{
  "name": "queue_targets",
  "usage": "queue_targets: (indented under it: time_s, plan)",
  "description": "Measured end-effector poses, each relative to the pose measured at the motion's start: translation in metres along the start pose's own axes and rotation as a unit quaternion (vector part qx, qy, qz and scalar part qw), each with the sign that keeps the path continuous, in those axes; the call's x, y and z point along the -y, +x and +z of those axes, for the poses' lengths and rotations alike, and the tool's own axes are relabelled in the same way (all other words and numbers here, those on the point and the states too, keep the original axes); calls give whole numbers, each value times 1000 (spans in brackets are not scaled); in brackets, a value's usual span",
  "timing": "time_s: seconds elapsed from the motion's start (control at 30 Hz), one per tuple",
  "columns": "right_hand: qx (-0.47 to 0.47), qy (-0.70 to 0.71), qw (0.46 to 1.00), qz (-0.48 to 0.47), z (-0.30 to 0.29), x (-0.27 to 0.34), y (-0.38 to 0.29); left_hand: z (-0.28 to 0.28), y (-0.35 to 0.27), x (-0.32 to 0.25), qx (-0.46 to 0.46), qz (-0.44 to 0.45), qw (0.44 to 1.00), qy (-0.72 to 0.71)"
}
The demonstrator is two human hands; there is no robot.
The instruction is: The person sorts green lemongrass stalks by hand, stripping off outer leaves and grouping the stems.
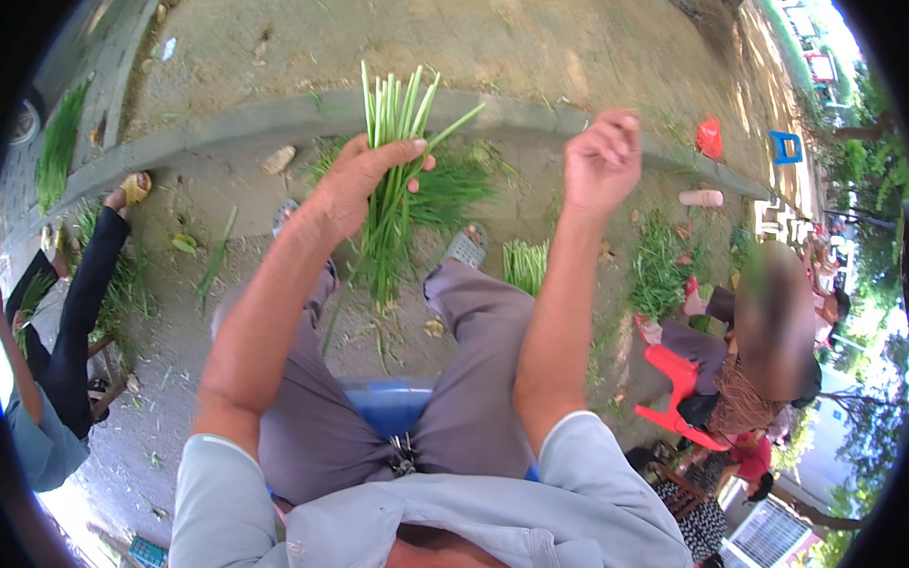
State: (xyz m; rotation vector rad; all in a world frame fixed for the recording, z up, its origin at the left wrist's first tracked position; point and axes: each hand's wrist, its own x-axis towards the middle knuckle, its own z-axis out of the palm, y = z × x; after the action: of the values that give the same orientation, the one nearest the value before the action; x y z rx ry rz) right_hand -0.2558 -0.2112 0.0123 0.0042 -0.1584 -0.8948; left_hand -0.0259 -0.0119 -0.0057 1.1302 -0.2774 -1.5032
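Observation:
My left hand is closed around a bunch of long green leafy stalks, with the pale stem ends pointing away from me and the thin leaves hanging toward my lap. One stalk sticks out to the right of the bunch. Off to the right, my right hand is raised with its fingers curled; whether something thin is between the fingertips cannot be told. Behind the held bunch, a pile of green leaves lies on the ground near the curb. A bundle with even pale ends rests beside my right knee.
A concrete curb crosses in front of my feet. To the left, a seated person holds greens. Several people sit at the right, near a red plastic stool and heaped greens. A pink bottle and blue stool stand farther off.

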Motion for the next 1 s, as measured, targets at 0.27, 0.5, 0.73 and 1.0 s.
queue_targets:
  time_s: [0.27, 0.5, 0.73, 1.0]
  plan:
    - [398, 179, 897, 73, 191, -48, -63, 21, -13, 17, 92, -3, 994, 54]
    - [446, 103, 879, 134, 259, -52, -124, 45, -17, 33, 160, -4, 981, 113]
    - [451, 77, 879, 132, 272, -48, -133, 60, -20, 43, 170, -36, 976, 132]
    - [451, 129, 868, 163, 234, -55, -102, 62, -25, 49, 151, -42, 972, 177]
